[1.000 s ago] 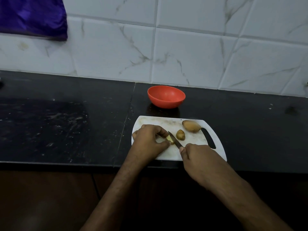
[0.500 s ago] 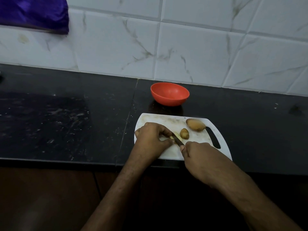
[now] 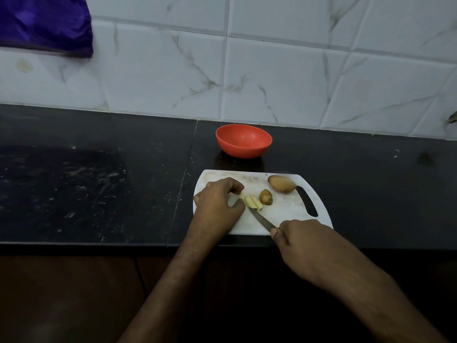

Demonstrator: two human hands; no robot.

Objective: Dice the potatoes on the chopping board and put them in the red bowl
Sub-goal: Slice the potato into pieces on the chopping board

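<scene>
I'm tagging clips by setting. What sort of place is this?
Likely a home kitchen: a black stone countertop under a white marble-patterned tiled wall, with a white plastic chopping board holding potatoes.

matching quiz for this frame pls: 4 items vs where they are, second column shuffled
Items:
1. bowl
2. whole potato
3. sliced potato
4. knife

Places:
A. in the right hand
B. at the left hand's fingertips
C. on the counter behind the board
D. on the board beside its handle slot

Pairs: 1-C, 2-D, 3-B, 4-A
</scene>
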